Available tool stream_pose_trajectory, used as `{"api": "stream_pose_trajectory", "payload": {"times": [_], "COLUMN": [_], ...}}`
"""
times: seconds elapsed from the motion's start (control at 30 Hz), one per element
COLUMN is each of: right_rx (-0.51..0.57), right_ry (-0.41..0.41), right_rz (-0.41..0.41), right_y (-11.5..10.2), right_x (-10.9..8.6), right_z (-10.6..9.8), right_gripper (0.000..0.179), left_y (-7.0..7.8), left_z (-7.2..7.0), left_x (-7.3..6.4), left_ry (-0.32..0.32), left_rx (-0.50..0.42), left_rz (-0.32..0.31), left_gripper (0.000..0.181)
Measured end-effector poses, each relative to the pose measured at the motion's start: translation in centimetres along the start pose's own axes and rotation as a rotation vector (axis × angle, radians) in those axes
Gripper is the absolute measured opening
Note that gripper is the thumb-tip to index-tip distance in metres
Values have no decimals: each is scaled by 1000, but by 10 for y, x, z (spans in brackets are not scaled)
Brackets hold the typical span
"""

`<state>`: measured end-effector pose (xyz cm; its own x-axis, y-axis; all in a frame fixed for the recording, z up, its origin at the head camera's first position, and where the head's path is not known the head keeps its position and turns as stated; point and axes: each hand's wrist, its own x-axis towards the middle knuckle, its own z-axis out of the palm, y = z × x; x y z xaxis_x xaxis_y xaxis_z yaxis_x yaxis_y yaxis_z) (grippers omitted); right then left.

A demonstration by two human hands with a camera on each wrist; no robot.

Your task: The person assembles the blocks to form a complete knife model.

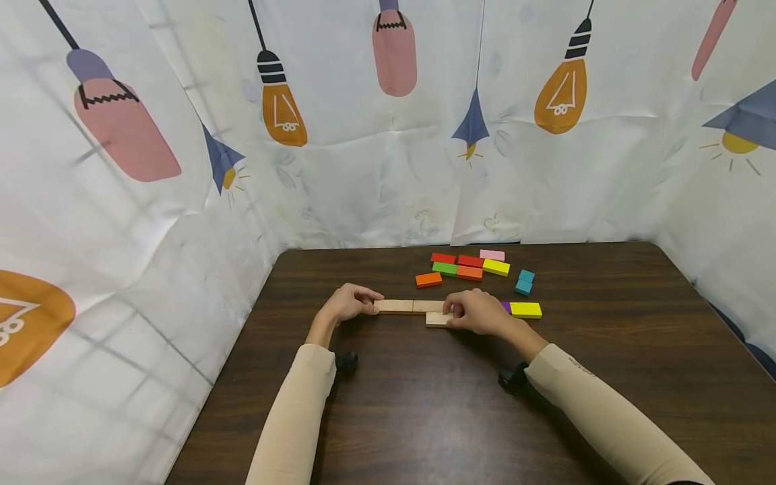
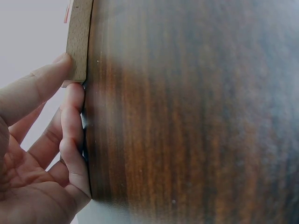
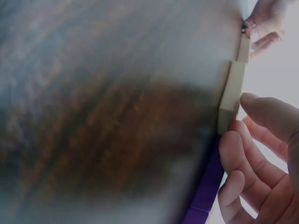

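Two plain wooden blocks lie end to end in a row: a left one (image 1: 394,307) and a right one (image 1: 428,306). My left hand (image 1: 347,303) pinches the outer end of the left block, thumb on its face and fingertips at its end, as the left wrist view shows. Just in front of the row, my right hand (image 1: 479,313) holds a third wooden block (image 1: 436,320) by its right end. In the right wrist view purple blocks (image 3: 209,177) run beside the right fingers. A yellow block (image 1: 526,310) continues that line; the right hand hides part of it.
Behind the row sit several coloured blocks: an orange one (image 1: 428,279), a green one (image 1: 445,269), red ones (image 1: 443,259), a pink one (image 1: 492,255) and a yellow one (image 1: 496,267). Two blue blocks (image 1: 525,281) are right of them. A printed curtain (image 1: 388,195) surrounds the dark table (image 1: 412,404).
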<state>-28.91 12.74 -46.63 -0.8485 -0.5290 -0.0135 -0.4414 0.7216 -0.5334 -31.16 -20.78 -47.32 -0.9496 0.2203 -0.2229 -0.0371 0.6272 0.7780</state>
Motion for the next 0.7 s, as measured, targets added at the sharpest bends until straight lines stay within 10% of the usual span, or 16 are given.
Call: {"api": "stream_pose_trajectory", "payload": {"times": [0.7], "right_rx": [154], "right_ry": [108], "right_rz": [177], "right_y": [86], "right_x": [-9], "right_z": [-78], "right_gripper": [32], "left_y": [0], "left_z": [-4], "left_x": [-2], "left_ry": [-32], "left_rx": [9], "left_rz": [21], "left_gripper": [24]}}
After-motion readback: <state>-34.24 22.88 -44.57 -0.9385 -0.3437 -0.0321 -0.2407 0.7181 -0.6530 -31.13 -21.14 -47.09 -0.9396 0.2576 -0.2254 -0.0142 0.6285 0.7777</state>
